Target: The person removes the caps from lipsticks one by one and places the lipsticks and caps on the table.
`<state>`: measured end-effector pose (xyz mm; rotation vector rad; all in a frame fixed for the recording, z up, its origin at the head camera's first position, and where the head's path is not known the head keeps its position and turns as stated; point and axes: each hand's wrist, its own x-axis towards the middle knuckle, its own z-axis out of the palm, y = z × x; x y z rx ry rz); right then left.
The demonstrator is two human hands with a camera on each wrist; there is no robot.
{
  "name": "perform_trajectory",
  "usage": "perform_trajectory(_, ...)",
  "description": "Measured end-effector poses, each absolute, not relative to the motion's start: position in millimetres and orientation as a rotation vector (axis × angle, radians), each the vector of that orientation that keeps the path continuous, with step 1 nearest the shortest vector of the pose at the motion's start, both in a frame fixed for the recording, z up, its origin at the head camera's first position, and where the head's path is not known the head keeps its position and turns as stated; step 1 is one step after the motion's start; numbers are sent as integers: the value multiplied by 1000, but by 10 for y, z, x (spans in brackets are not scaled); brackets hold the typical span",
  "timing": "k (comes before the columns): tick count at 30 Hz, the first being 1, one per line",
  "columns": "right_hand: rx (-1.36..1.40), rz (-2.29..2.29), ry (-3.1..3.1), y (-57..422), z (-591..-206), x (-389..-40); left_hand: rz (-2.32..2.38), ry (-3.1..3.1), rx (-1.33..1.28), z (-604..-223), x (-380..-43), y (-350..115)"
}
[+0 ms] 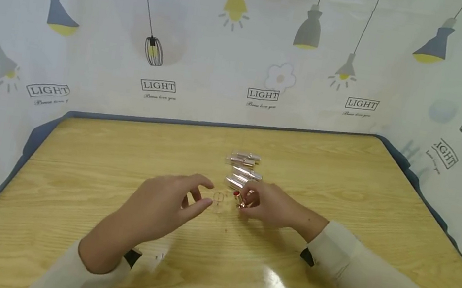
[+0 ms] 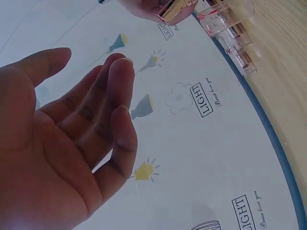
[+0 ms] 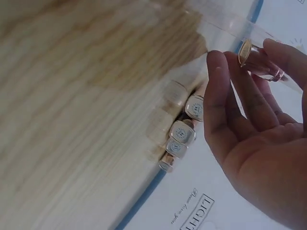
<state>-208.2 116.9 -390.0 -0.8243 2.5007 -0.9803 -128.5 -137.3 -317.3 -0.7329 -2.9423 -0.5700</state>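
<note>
In the head view my right hand (image 1: pixel 271 206) pinches an uncapped lipstick (image 1: pixel 238 198), a shiny rose-gold tube whose red tip points up and toward the left hand. The right wrist view shows the gold base of this lipstick (image 3: pixel 244 52) between thumb and fingers. My left hand (image 1: pixel 159 201) is held over the table with thumb and fingers apart, nothing between them. Just beyond its fingertips is a clear cap (image 1: pixel 218 200) with red markings. Several capped lipsticks (image 1: pixel 246 172) lie in a row behind the right hand, their round base labels (image 3: pixel 182 132) facing the right wrist camera.
A wood-grain table (image 1: pixel 123 148) lies under both hands. A white sheet printed with lamps (image 1: pixel 199 59) surrounds its back and sides, with a blue edge (image 1: pixel 154 120) along the bottom.
</note>
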Motion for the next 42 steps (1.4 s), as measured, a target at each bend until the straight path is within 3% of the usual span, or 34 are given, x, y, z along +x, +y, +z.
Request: perform_trajectory(42,-821,-842,2475,1081,-3985,-2244,-595,-3026,-743,-3270,-1280,-1360)
